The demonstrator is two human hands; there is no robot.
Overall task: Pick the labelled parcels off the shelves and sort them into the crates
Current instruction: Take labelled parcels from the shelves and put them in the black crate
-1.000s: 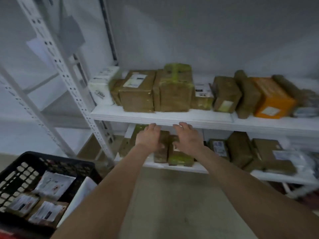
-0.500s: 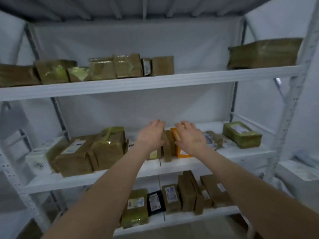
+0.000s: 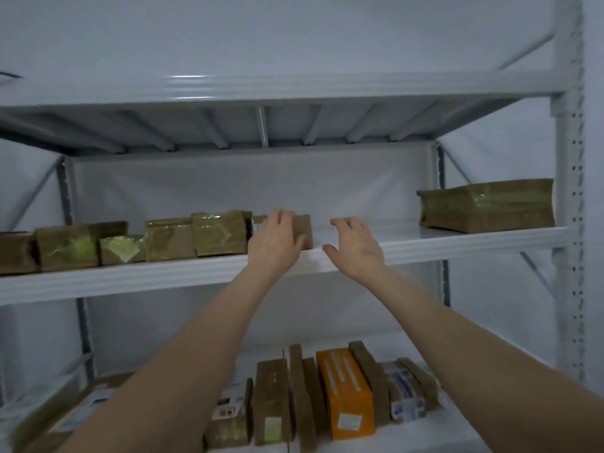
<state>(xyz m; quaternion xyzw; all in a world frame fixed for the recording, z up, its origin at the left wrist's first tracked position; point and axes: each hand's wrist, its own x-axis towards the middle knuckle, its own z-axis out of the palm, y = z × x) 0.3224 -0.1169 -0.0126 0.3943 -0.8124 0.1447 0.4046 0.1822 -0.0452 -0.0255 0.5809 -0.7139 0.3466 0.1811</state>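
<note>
Both my arms reach up to the upper shelf. My left hand lies with relaxed fingers against the front of a small brown parcel, the rightmost in a row of several taped brown parcels. Whether it touches that parcel I cannot tell. My right hand hovers open just right of it, over the shelf's front edge, holding nothing. A larger flat wrapped parcel lies alone at the shelf's right end. No crate is in view.
On the shelf below stand an orange box and several brown parcels on edge, some labelled. A white perforated upright bounds the rack on the right. Another shelf board hangs overhead.
My view has swung from the low shelves and black crate up to the upper shelf. Both hands rose with it, from the middle shelf's parcels to the upper row's right end.
</note>
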